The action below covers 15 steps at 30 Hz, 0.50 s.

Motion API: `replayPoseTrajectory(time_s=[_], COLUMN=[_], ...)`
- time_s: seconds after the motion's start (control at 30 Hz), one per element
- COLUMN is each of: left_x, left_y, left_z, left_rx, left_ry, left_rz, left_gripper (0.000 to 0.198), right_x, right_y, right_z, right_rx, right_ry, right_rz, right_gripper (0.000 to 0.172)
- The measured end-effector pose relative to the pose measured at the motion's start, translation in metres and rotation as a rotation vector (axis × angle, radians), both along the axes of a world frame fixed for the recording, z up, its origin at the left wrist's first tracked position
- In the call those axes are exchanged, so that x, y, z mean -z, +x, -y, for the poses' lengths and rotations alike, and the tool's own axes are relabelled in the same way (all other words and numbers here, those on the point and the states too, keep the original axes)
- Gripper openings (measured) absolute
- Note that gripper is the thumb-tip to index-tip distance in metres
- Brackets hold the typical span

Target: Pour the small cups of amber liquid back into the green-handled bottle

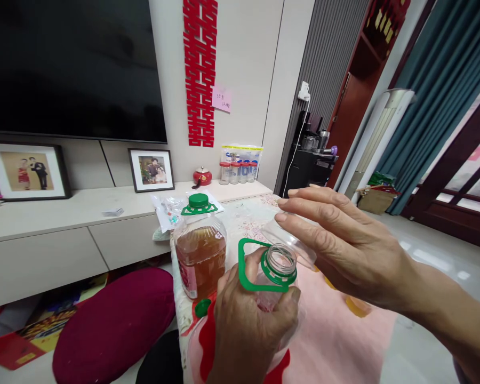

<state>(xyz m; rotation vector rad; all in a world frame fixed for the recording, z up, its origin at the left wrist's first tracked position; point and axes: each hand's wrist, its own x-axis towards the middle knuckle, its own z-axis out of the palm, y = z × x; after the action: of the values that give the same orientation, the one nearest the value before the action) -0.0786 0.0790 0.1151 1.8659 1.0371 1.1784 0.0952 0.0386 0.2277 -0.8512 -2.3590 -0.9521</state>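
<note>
My left hand is wrapped round the neck of an empty clear plastic bottle, uncapped, with a green collar and handle ring. My right hand reaches in from the right just above the bottle mouth. Its fingers are stretched out together over a clear plastic piece, which it seems to hold; the thumb is hidden. A loose green cap lies on the table by my left hand. Behind it stands a capped bottle of amber liquid.
The table carries a pink and red cloth. A dark red cushion lies on the floor at left. Behind are a low white cabinet with photo frames, a red pot and jars, and a TV.
</note>
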Motion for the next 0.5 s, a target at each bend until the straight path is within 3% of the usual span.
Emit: replayPoseTrajectory(time_s=[0.33,0.4,0.5], left_x=[-0.001,-0.001,-0.001], left_y=[0.004,0.005,0.007], left_z=[0.004,0.008,0.012], left_rx=[-0.083,-0.112,-0.086], left_ry=[0.058,0.089,0.094], left_rz=[-0.001,0.038,0.106], left_gripper=[0.037,0.036,0.032], right_x=[0.003,0.009,0.032], right_y=[0.005,0.015,0.034], right_z=[0.0,-0.002,-0.014], right_rx=[0.092,0.098,0.187], right_ry=[0.02,-0.067,-0.266], right_rz=[-0.077,-0.237,-0.659], right_gripper=[0.037,0.043,0.053])
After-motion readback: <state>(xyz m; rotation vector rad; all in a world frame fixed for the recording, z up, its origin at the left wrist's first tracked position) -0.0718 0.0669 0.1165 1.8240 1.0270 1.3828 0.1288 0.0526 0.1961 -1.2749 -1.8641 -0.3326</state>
